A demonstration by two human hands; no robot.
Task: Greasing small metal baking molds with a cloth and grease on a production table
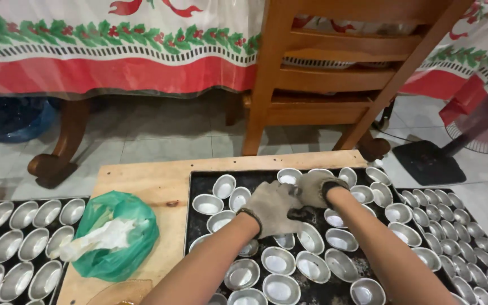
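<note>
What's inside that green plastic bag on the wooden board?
The green plastic bag lies open, showing crumpled white material, plastic or paper. Whatever sits deeper in the bag is covered by its folds.

— How are the arms held?
— Both bare forearms are stretched forward and angled inward, so that the hands meet.
— And the hands?
— Knit gloves are worn. The left hand (270,208) is laid palm down, fingers curled; the right hand (314,187) is bent just beside it, touching.
</note>
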